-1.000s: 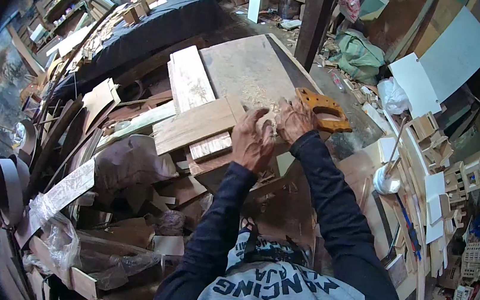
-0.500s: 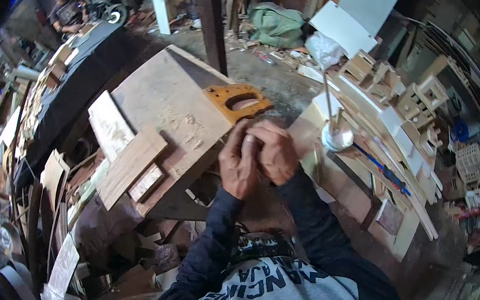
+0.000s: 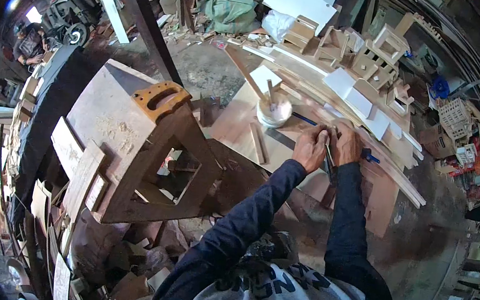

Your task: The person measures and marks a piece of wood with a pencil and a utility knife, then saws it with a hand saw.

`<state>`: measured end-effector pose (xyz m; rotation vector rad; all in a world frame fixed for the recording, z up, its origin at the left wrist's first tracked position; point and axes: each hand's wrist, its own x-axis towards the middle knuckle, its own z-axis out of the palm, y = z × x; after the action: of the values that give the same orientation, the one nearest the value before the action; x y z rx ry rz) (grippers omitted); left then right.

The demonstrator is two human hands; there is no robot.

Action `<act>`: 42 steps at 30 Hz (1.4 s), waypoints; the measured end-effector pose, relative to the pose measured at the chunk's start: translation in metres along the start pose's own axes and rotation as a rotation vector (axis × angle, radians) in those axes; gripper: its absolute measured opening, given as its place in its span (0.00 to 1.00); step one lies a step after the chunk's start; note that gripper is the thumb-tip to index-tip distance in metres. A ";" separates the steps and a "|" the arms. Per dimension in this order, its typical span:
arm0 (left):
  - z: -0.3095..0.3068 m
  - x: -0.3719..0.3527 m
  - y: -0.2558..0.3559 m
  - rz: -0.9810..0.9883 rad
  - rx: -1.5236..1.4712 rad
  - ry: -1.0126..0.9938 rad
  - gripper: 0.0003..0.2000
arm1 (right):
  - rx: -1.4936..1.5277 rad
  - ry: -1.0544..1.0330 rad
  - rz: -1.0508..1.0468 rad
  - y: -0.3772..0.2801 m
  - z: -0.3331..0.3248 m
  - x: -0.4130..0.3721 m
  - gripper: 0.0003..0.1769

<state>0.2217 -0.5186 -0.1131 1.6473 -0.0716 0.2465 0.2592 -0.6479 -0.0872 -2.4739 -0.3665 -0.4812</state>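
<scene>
Close work, low down

Above the plywood sheet (image 3: 231,120), the left hand (image 3: 310,150) and right hand (image 3: 346,144) nearly meet, fingers curled inward about a slim dark strip (image 3: 328,161); whether they're clamped on it, I can't tell from here. Paired so closely, they probably steady it. The white tub (image 3: 272,117) stands within easy reach. The wooden saw handle (image 3: 172,107) rests on the workbench (image 3: 99,103) corner, likely parked out of the way.
</scene>
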 end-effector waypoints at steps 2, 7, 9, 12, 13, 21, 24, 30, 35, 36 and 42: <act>0.010 -0.001 -0.008 0.047 0.056 0.049 0.16 | -0.087 0.142 -0.120 0.016 0.001 0.004 0.14; -0.029 -0.018 -0.010 -0.107 0.061 0.000 0.16 | 0.016 -0.011 0.050 -0.026 -0.010 -0.013 0.14; -0.062 -0.033 -0.006 -0.189 0.104 0.078 0.16 | 0.273 -0.079 -0.005 -0.045 0.009 -0.024 0.12; -0.122 -0.063 0.036 -0.284 0.011 0.330 0.15 | 0.408 -0.260 -0.063 -0.098 0.043 -0.039 0.12; -0.142 -0.073 0.036 -0.174 0.101 0.423 0.15 | 0.444 -0.301 -0.082 -0.115 0.053 -0.042 0.12; -0.313 -0.160 0.088 0.157 0.830 0.917 0.08 | 0.452 -0.255 -0.584 -0.256 0.113 -0.006 0.12; -0.384 -0.192 0.103 0.011 1.235 0.853 0.15 | 0.228 -0.255 -0.760 -0.281 0.133 0.011 0.29; -0.466 -0.218 0.095 -0.099 1.388 0.693 0.26 | -0.018 -0.328 -0.876 -0.293 0.162 0.033 0.28; -0.496 -0.224 0.068 -0.238 1.311 0.497 0.37 | -0.047 -0.408 -0.895 -0.303 0.167 0.045 0.29; -0.498 -0.224 0.068 -0.230 1.301 0.494 0.37 | -0.047 -0.419 -0.908 -0.303 0.170 0.047 0.29; -0.495 -0.226 0.075 -0.178 1.293 0.480 0.35 | 0.064 -0.228 -0.839 -0.321 0.173 0.030 0.20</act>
<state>-0.0715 -0.0579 -0.0504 2.7859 0.7380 0.6210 0.2140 -0.2870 -0.0485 -2.2210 -1.5050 -0.4905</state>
